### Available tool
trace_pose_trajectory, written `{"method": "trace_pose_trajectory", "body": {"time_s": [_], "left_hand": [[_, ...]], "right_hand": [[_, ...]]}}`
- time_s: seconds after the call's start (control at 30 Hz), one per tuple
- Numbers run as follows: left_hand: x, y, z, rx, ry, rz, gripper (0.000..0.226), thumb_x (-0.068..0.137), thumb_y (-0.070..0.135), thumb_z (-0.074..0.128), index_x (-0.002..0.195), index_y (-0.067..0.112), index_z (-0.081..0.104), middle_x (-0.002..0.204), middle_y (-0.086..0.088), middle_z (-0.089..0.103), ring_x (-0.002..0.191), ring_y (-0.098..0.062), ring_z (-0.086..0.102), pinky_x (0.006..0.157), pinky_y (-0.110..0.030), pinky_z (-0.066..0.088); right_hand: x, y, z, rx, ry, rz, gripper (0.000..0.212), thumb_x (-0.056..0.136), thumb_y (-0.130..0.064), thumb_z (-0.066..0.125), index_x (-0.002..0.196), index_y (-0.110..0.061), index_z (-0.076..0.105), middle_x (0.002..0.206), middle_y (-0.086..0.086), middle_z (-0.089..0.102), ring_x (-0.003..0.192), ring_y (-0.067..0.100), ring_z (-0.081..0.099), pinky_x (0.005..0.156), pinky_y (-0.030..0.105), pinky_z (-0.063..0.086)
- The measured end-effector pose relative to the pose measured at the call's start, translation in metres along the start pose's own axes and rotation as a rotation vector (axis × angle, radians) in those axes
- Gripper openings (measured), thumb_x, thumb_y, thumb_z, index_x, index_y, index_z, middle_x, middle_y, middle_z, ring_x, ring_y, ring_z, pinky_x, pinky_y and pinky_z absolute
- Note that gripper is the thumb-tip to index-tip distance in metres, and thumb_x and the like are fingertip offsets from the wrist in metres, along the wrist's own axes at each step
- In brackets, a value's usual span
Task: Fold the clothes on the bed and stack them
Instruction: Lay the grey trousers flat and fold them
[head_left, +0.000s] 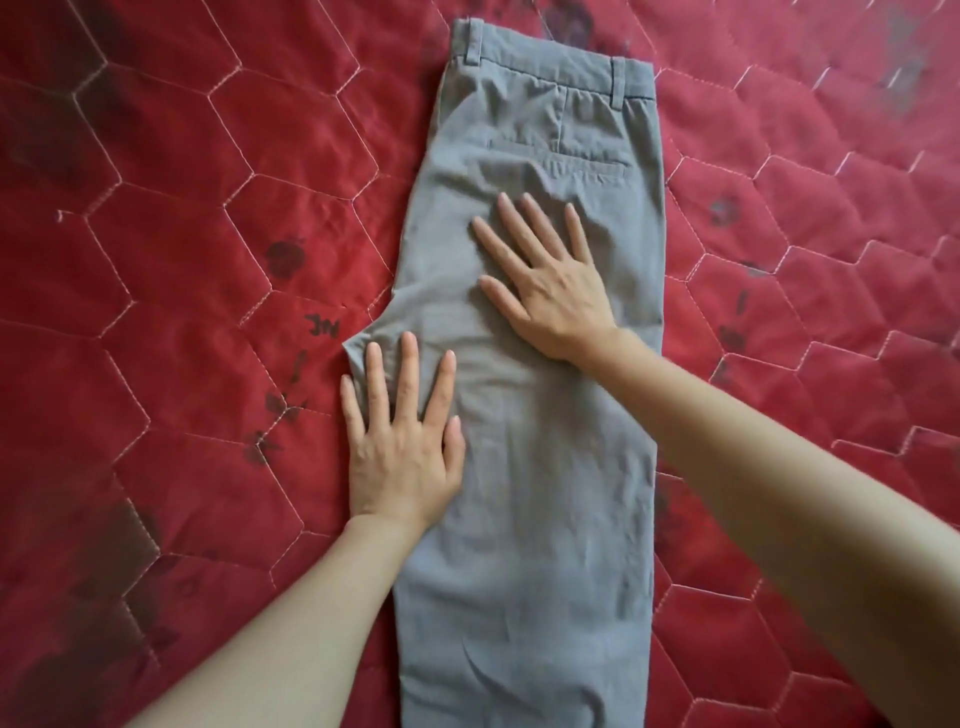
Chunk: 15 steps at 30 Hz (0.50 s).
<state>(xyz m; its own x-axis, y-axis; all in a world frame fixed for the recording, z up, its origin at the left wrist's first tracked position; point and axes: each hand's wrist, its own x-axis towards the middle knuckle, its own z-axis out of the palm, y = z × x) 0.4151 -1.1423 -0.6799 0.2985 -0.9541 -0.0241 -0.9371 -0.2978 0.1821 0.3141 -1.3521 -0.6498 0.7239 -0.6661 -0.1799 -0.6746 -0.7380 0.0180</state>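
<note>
A pair of grey trousers (540, 493) lies lengthwise on the bed, folded in half with one leg over the other, waistband at the far end and legs running out of the bottom of the view. My left hand (402, 447) rests flat, fingers spread, on the left edge of the trousers near the crotch point. My right hand (545, 280) presses flat on the seat area below the back pocket. Neither hand grips the cloth.
The bed is covered by a red quilted spread (182, 234) with pale hexagon stitching and dark flower prints. It extends on both sides of the trousers. No other clothes are in view.
</note>
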Motion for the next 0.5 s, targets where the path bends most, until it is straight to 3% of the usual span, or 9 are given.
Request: {"method": "trace_pose_trajectory", "body": {"time_s": [0.1,0.17,0.27,0.43,0.5], "left_hand": [[0.002,0.0,0.0,0.016,-0.017,-0.007,0.062,0.093,0.04,0.032,0.152,0.026,0.022,0.161,-0.011,0.01,0.147,-0.041,0.005,0.115,-0.061,0.01],[0.001,0.0,0.0,0.02,-0.022,-0.011,0.062,0.093,0.04,0.03,0.153,0.026,0.022,0.161,-0.011,0.009,0.147,-0.041,0.005,0.115,-0.061,0.01],[0.001,0.001,-0.001,0.026,-0.015,-0.008,0.061,0.093,0.038,0.032,0.152,0.026,0.022,0.161,-0.012,0.01,0.146,-0.041,0.006,0.115,-0.06,0.009],[0.0,0.0,0.0,0.019,-0.017,0.002,0.061,0.094,0.038,0.031,0.153,0.027,0.021,0.161,-0.011,0.008,0.146,-0.042,0.006,0.114,-0.06,0.009],[0.001,0.0,0.0,0.008,-0.022,-0.001,0.06,0.094,0.038,0.03,0.153,0.028,0.019,0.162,-0.011,0.008,0.146,-0.041,0.005,0.115,-0.06,0.008]], "right_hand": [[0.026,0.053,-0.01,-0.025,-0.015,0.071,0.057,0.101,-0.051,0.022,0.154,-0.031,0.013,0.162,0.003,0.009,0.149,0.022,0.005,0.119,0.05,0.0],[0.042,0.079,-0.018,-0.016,-0.011,0.233,0.057,0.101,-0.053,0.019,0.154,-0.032,0.011,0.163,0.003,0.005,0.149,0.023,0.002,0.118,0.053,-0.002],[0.042,0.061,-0.02,0.031,0.054,0.406,0.059,0.101,-0.051,0.018,0.154,-0.025,0.014,0.162,0.011,0.003,0.149,0.028,-0.001,0.118,0.054,-0.002],[-0.048,-0.034,0.007,0.095,0.036,0.115,0.055,0.101,-0.05,0.021,0.152,-0.031,0.019,0.161,0.004,0.013,0.149,0.021,0.008,0.119,0.051,0.002],[-0.093,-0.027,0.02,0.12,0.035,0.231,0.055,0.101,-0.049,0.022,0.153,-0.031,0.019,0.161,0.002,0.013,0.149,0.019,0.008,0.119,0.048,0.002]]}}
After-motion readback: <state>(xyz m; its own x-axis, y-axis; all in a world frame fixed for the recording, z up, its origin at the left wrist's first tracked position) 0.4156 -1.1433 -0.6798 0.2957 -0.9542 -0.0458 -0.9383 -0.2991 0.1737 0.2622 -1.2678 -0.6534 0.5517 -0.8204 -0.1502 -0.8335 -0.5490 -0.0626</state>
